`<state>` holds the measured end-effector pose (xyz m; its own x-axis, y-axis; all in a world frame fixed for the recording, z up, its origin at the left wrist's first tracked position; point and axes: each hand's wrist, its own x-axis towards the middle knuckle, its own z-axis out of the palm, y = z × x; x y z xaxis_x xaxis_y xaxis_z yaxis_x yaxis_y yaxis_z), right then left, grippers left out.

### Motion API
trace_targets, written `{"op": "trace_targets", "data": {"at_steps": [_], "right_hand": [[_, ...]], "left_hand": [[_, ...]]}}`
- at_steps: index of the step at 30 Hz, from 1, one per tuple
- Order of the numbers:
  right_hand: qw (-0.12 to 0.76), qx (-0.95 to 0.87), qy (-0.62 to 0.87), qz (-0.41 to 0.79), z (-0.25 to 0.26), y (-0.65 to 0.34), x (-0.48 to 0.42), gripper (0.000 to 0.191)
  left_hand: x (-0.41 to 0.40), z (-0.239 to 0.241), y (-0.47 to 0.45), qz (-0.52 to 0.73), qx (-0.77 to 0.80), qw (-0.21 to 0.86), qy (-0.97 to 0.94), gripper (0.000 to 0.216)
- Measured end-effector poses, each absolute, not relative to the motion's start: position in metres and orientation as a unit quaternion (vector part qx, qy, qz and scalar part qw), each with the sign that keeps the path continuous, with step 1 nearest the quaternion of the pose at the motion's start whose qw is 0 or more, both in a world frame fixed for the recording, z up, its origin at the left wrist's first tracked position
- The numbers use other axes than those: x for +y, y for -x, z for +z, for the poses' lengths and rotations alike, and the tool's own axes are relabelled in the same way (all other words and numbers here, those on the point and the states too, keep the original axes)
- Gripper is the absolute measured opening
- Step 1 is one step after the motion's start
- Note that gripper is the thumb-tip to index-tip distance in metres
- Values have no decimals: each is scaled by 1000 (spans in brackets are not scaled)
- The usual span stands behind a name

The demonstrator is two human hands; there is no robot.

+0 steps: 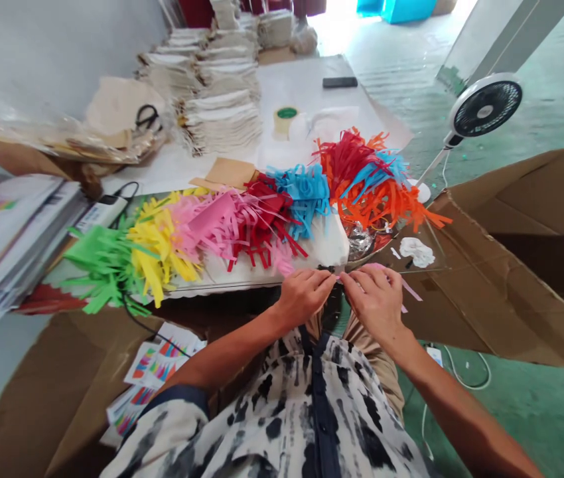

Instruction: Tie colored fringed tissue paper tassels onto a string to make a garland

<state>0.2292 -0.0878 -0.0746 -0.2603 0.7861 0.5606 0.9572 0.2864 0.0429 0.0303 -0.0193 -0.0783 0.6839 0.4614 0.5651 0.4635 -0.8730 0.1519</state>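
Observation:
Over the table's front edge, my left hand (303, 297) and my right hand (374, 302) are closed in pinches, fingertips almost meeting. Between them they hold a pink paper tassel (282, 255); its cut strips stick out beyond both hands, and its middle is mostly hidden by my fingers. Just past my hands lies a row of fringed paper tassels: green (97, 259), yellow (155, 239), pink (212, 219), dark red (265, 216) and blue (306, 196). Farther right, red (344, 159) and orange (386, 202) tassels are heaped with some blue strips.
Stacks of off-white bundles (222, 113) stand at the back, with a tape roll (286, 119) and a dark flat object (340, 82) nearby. Black-handled scissors (147, 118) lie left. A small fan (486, 106) stands right, above an open cardboard box (515, 265). Printed sheets (8, 232) are piled left.

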Motion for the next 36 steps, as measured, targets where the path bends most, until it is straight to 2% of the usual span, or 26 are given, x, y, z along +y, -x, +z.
{"op": "trace_targets", "data": {"at_steps": [3, 6, 8, 11, 13, 16, 20, 22, 26, 30, 36], "right_hand": [[263, -756, 556, -222, -63, -232, -89, 15], [313, -735, 549, -244, -51, -235, -91, 22], [346, -719, 542, -263, -43, -235, -94, 26], [386, -706, 533, -262, -30, -230, -98, 25], [418, -703, 537, -209, -22, -223, -100, 17], [483, -670, 560, -59, -13, -213, -100, 5], [543, -573, 586, 182, -7, -204, -92, 15], [552, -536, 583, 261, -6, -203, -87, 16], [523, -552, 567, 315, -3, -202, -76, 19], [487, -607, 556, 290, 1, -196, -64, 16], [530, -617, 481, 326, -1, -175, -23, 19]], "left_hand": [[-30, -59, -35, -328, -343, -161, 866, 21], [-36, -40, -39, -356, -397, -468, 705, 28], [-37, -31, -40, -337, -379, -659, 555, 42], [-36, -22, -39, -275, -345, -800, 407, 51], [-35, -19, -38, -246, -336, -831, 369, 48], [-34, -17, -35, -232, -328, -839, 366, 45], [-27, -12, -31, -318, -333, -761, 457, 36], [-22, -10, -30, -354, -329, -721, 497, 32], [-16, -13, -25, -374, -309, -721, 495, 32], [-12, -22, -17, -387, -318, -721, 480, 32], [6, -22, -2, -455, -302, -698, 464, 33]]}}
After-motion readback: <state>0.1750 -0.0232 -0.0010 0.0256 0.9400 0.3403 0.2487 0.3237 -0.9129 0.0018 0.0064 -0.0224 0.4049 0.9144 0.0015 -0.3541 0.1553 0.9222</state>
